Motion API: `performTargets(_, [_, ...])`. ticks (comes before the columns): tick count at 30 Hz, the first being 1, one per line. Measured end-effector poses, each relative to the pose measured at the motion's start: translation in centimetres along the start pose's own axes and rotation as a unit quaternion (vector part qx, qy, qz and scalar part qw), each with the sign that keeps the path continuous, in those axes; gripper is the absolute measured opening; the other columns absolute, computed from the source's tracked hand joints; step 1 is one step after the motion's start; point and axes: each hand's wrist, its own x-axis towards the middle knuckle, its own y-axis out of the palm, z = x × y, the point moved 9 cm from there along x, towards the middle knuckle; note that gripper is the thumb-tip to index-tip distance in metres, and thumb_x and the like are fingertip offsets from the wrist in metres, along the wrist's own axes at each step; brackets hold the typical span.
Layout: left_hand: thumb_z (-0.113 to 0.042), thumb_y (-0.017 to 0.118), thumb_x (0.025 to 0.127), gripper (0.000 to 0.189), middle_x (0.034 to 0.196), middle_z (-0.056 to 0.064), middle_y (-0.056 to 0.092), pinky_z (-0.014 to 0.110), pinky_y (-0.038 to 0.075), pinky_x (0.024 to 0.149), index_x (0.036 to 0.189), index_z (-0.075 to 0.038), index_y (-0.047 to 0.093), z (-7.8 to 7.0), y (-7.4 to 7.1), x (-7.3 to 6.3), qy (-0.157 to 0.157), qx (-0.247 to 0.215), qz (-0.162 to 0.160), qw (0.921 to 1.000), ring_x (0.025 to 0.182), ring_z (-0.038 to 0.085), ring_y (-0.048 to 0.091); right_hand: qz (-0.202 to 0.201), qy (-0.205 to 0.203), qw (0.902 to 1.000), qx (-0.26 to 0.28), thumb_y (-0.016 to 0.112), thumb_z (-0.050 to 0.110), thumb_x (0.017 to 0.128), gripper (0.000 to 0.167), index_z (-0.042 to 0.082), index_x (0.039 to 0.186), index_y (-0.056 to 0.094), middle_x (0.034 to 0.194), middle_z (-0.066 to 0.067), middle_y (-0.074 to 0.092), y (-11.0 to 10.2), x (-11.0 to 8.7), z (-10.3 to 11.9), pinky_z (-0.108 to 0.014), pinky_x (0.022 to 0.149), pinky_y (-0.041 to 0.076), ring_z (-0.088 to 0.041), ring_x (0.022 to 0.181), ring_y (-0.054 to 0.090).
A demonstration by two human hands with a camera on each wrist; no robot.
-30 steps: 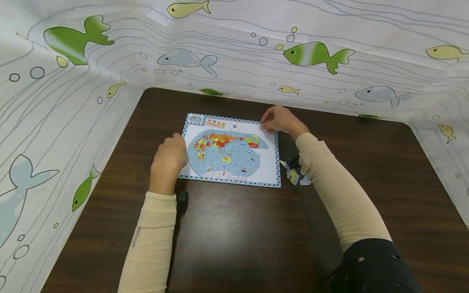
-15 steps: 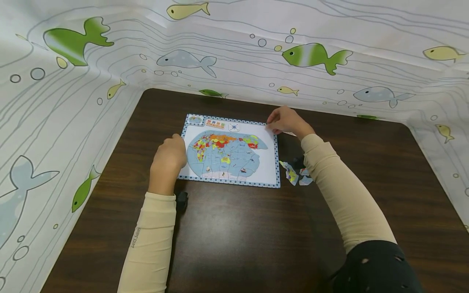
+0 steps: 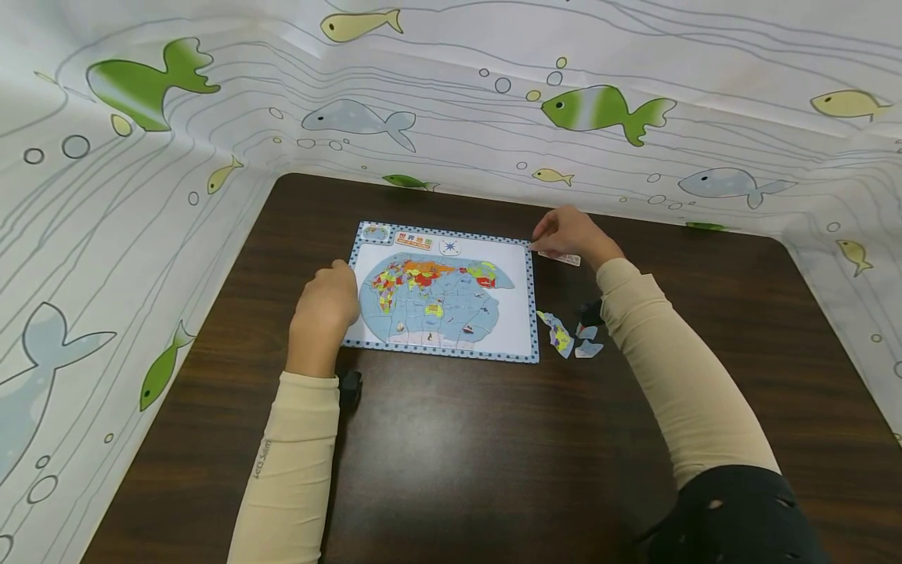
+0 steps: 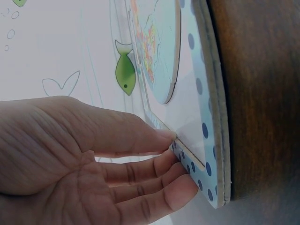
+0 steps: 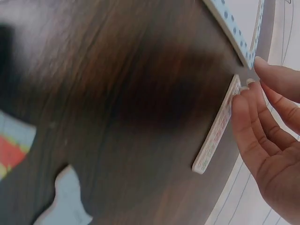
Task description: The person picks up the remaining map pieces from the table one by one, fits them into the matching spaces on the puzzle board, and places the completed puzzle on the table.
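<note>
1. The map puzzle (image 3: 445, 291) is lying on the brown desk (image 3: 437, 446).
2. Fish-printed sheeting (image 3: 472, 129) is rising behind.
3. Left hand (image 3: 324, 304) is pinching the puzzle's edge.
4. Right hand (image 3: 572, 233) is sitting by a corner, thumb and fingertips parted.

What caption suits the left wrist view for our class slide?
A left hand holds a map puzzle board by its dotted border.
</note>
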Motion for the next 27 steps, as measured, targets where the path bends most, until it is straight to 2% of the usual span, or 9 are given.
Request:
performTargets(7, [0.000, 0.058, 0.102, 0.056, 0.128, 0.042, 0.058, 0.054, 0.060, 0.083, 0.149, 0.021, 0.036, 0.0, 0.0, 0.0, 0.003, 0.001, -0.002, 1.0000, 0.101, 0.046, 0.063, -0.002, 0.023, 0.9997, 0.002, 0.073, 0.020, 0.102, 0.033, -0.003, 0.126, 0.068, 0.129, -0.026, 0.067, -0.5, -0.1, -2.1, -0.047, 0.099, 0.056, -0.035, 0.108, 0.062])
performTargets(17, [0.000, 0.060, 0.101, 0.055, 0.126, 0.041, 0.059, 0.052, 0.060, 0.081, 0.147, 0.021, 0.038, 0.0, 0.0, 0.1, 0.004, 0.002, -0.005, 1.0000, 0.100, 0.046, 0.063, -0.008, 0.040, 0.9991, 0.008, 0.075, 0.017, 0.101, 0.031, -0.004, 0.122, 0.069, 0.120, -0.023, 0.068, -1.5, -0.6, -4.0, -0.029, 0.079, 0.057, -0.030, 0.098, 0.063])
performTargets(27, [0.000, 0.061, 0.101, 0.057, 0.125, 0.041, 0.059, 0.053, 0.060, 0.081, 0.148, 0.021, 0.037, 0.1, 0.1, 0.3, 0.004, 0.004, -0.004, 1.0000, 0.100, 0.046, 0.063, -0.006, 0.051, 0.9986, 0.009, 0.078, 0.018, 0.099, 0.034, -0.005, 0.122, 0.067, 0.121, -0.024, 0.069, -1.9, -0.9, -5.5, -0.039, 0.091, 0.061, -0.033, 0.103, 0.065])
